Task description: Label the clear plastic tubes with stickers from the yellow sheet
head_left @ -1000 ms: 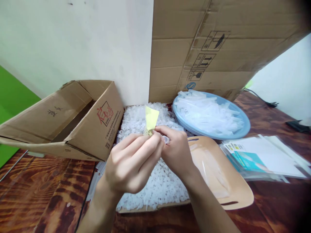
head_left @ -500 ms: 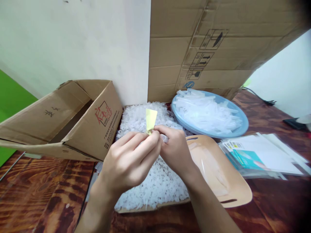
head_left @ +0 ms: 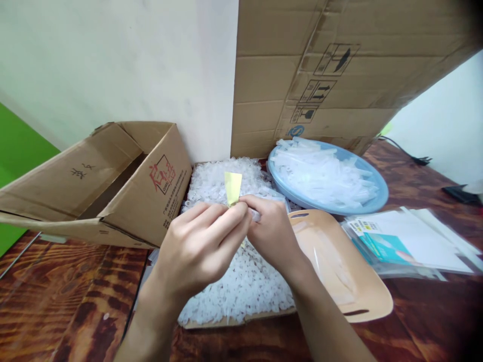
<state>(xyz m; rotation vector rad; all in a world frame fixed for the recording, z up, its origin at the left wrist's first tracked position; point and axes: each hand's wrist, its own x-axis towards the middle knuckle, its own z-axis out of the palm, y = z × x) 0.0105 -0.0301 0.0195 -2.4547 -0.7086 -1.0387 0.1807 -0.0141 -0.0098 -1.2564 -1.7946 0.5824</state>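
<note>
Yellow slip [head_left: 233, 187] at mid-frame looks light, easily creased; I'd take its lower end, where the left hand [head_left: 204, 246] pinches; the right hand [head_left: 273, 234] grips a clear piece [head_left: 255, 215].

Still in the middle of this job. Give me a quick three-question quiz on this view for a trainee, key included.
1. Multiple choice: what colour is the slip sticking up beyond the left hand?
A) White B) Yellow C) Red

2. True or false: in this view, the open cardboard box stands to the right of the blue basin.

3. Count: how many slots show in the tan tray?

Key: 1. B; 2. False; 3. Two.
</note>
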